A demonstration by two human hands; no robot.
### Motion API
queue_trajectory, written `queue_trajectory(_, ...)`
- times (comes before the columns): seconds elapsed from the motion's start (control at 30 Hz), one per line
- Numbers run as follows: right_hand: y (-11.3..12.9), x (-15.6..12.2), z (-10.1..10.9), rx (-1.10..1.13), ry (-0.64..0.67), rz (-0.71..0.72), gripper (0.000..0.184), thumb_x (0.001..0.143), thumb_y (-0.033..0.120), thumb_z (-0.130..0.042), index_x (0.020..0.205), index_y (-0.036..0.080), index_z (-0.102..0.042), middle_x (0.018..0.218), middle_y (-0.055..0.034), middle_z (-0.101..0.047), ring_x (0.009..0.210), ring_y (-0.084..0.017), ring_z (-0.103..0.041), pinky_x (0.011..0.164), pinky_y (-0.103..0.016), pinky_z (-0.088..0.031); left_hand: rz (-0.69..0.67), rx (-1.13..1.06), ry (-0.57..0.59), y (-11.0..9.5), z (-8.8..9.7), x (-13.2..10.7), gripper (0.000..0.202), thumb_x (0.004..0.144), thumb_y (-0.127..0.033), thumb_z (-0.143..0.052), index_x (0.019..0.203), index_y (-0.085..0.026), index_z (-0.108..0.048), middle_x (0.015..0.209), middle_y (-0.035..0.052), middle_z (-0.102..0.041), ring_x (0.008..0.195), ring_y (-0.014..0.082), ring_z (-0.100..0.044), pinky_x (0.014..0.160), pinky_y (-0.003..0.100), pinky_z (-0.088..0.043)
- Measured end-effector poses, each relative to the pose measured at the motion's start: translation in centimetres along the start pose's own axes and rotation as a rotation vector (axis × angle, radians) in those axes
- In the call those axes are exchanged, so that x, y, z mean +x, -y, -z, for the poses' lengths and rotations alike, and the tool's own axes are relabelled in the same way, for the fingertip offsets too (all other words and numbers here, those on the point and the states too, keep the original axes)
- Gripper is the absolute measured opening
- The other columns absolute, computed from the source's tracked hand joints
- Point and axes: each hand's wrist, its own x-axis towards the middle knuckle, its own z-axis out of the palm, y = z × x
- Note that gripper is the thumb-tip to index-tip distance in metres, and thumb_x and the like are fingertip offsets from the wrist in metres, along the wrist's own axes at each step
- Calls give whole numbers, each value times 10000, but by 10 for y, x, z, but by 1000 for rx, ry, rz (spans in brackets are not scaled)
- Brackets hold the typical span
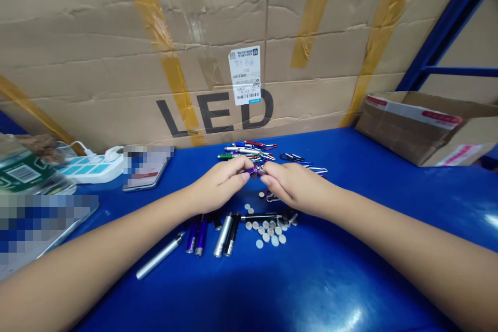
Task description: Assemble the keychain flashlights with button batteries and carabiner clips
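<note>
My left hand (221,182) and my right hand (291,187) meet over the blue table (350,249), fingers pinched together on a small purple keychain flashlight (253,169) held between them. Just below the hands lie several metal flashlight tubes (223,233), silver, purple and black, side by side. A cluster of small round button cells (268,232) lies to their right. Behind the hands sits a heap of coloured mini flashlights with carabiner clips (252,150).
A big taped cardboard box marked LED (218,62) walls off the back. An open small carton (420,124) stands at the right. At the left lie a phone (146,174), a white power strip (91,167), a jar (23,171) and a flat device (39,223).
</note>
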Motion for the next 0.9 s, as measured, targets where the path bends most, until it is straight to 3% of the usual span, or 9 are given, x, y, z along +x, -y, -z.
queue_trajectory(0.1, 0, -1, -1, 282, -77, 58, 350, 980, 366, -211, 799, 195, -457, 690, -29, -578, 598, -145, -510, 593, -269, -360, 94, -201, 16, -1, -2, -1, 169, 902, -314, -368, 832, -190, -460, 627, -41, -428, 550, 107, -377, 520, 238, -343)
queue_trajectory(0.2, 1, -1, -1, 428, -136, 49, 384, 979, 380, -185, 712, 215, -406, 631, -3, -517, 599, -135, -483, 621, -275, -383, 144, -319, 42, -4, -2, 0, 195, 916, -320, -373, 813, -183, -466, 573, -56, -379, 501, 91, -330, 484, 230, -300)
queue_trajectory(0.37, 1, 1, -3, 515, -157, 6, 380, 977, 350, -193, 695, 215, -409, 611, 10, -475, 615, -128, -477, 646, -275, -390, 150, -411, 57, -7, -4, 2, 263, 950, -340, -354, 882, -162, -536, 548, -59, -367, 479, 87, -312, 469, 227, -283)
queue_trajectory(0.53, 3, 2, -8, 482, -155, -5, 348, 973, 345, -204, 776, 203, -453, 631, 7, -491, 608, -133, -470, 628, -276, -376, 204, -554, 24, -5, -6, 3, 280, 956, -350, -343, 828, -175, -521, 512, -67, -320, 445, 89, -263, 446, 226, -271)
queue_trajectory(0.63, 3, 1, -9, 528, -168, -40, 352, 979, 365, -201, 789, 203, -449, 619, 19, -486, 571, -124, -455, 616, -272, -372, 202, -554, -2, -4, -4, 2, 291, 957, -339, -344, 828, -171, -544, 494, -71, -305, 438, 85, -251, 445, 221, -258)
queue_trajectory(0.77, 2, 0, -6, 566, -207, -75, 431, 992, 388, -197, 637, 220, -376, 566, 31, -436, 548, -112, -432, 622, -270, -364, 191, -497, 3, -6, -4, 2, 286, 944, -338, -371, 858, -158, -576, 497, -69, -325, 439, 80, -278, 445, 217, -264)
queue_trajectory(0.9, -1, 0, -3, 629, -142, -65, 457, 995, 407, -210, 610, 217, -367, 552, 37, -419, 538, -107, -415, 611, -267, -367, 161, -390, -125, -8, -6, 4, 256, 906, -384, -478, 916, -162, -605, 537, -59, -415, 467, 76, -346, 464, 209, -301)
